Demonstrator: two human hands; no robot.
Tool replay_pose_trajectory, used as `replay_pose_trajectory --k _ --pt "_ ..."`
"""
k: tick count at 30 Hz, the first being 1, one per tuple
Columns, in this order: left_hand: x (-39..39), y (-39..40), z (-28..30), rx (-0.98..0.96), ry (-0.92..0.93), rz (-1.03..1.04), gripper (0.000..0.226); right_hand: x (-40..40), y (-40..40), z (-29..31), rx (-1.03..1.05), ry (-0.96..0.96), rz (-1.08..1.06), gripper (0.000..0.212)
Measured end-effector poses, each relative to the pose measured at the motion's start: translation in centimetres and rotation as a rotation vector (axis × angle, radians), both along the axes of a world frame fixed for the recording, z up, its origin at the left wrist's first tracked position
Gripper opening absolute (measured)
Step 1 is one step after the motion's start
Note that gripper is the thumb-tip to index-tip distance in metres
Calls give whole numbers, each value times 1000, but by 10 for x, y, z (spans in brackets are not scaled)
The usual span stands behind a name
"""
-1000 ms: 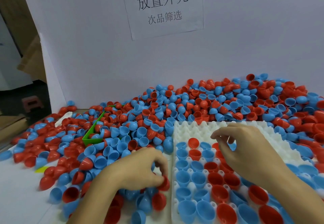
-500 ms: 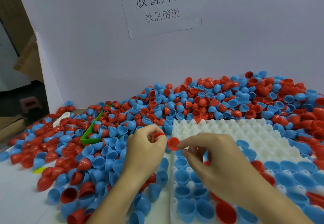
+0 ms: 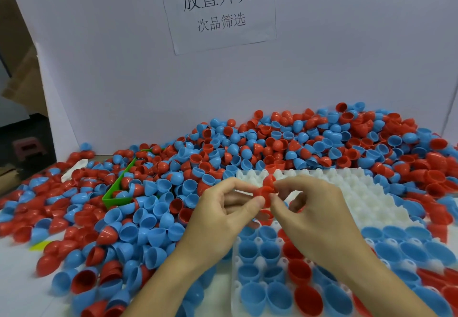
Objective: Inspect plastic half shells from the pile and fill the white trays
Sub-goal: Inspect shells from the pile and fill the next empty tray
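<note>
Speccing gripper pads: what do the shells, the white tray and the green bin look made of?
Red shell pinched between left hand and right hand: thin rigid plastic, smooth and slightly glossy. White tray: looks like moulded matte plastic with bumpy pockets. Green bin: flat rigid plastic, probably.

Glossy smooth plastic half shells (image 3: pixel 158 220); matt white moulded tray (image 3: pixel 371 200); paper sign (image 3: pixel 218 9).

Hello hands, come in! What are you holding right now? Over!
Left hand and right hand both pinch red shells above the white tray. Nothing blocking.
</note>
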State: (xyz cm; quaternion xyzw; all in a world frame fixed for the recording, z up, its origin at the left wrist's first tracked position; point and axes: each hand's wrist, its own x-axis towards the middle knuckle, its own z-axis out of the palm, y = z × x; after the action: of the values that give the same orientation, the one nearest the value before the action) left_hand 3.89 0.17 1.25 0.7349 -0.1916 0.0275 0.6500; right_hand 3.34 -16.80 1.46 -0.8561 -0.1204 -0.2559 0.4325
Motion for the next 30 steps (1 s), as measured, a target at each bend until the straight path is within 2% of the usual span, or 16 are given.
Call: replay_pose_trajectory --k 5,9,14,18,22,27,30 --pt "2 -1 -6 38 8 -45 30 2 -3 -2 -7 38 3 17" --pt "7 5 -7 79 -21 36 35 9 -28 11 -132 76 -64 13" --pt "17 13 -10 95 -34 132 29 22 -98 25 -281 178 -247 13" --pt "20 16 -11 93 -37 172 18 26 -129 18 -389 324 -302 16" --pt "22 18 -12 113 -39 193 6 28 -132 12 -441 433 -307 19" --pt "22 20 -13 162 -53 227 6 31 -120 8 -533 508 -315 39" --pt "23 21 -13 163 -61 238 7 31 -116 8 -559 509 -337 36"
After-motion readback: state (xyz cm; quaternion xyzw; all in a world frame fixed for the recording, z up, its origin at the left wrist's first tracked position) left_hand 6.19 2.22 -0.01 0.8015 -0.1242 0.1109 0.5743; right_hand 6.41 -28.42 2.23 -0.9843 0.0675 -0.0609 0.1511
